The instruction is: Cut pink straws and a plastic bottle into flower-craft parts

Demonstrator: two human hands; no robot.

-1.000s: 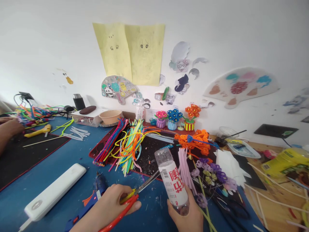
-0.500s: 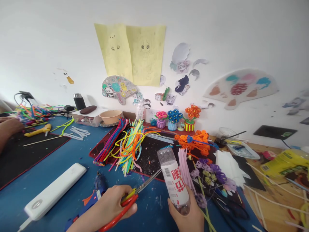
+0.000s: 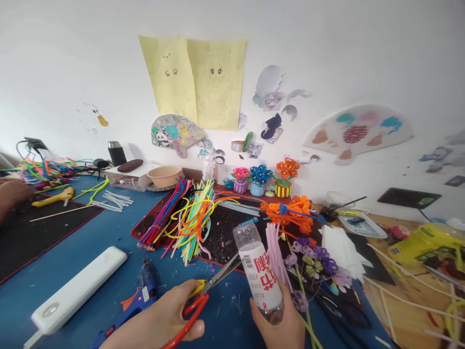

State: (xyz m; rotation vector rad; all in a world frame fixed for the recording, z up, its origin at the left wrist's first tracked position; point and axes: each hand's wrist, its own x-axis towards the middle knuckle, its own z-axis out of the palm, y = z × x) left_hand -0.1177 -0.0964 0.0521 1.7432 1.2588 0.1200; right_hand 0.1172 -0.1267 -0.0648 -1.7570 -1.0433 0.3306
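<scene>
My right hand (image 3: 278, 324) grips the base of a clear plastic bottle (image 3: 258, 274) with a white label and red print, held tilted with its open mouth pointing up and left. My left hand (image 3: 162, 320) is closed on red and yellow handled scissors (image 3: 205, 291), whose metal blades reach toward the bottle's side and touch or nearly touch it below the neck. Both hands hover low over the blue table (image 3: 72, 261) at the bottom of the view.
A blue glue gun (image 3: 140, 300) and a long white case (image 3: 74, 291) lie left of my hands. Colourful pipe cleaners (image 3: 185, 213) are heaped on a black mat, with purple and orange pipe-cleaner flowers (image 3: 319, 261) to the right. Another person's hand (image 3: 12, 194) rests at far left.
The view has shifted slightly. The scissors and bottle stay together in my hands, with the blades a little closer to the bottle's side.
</scene>
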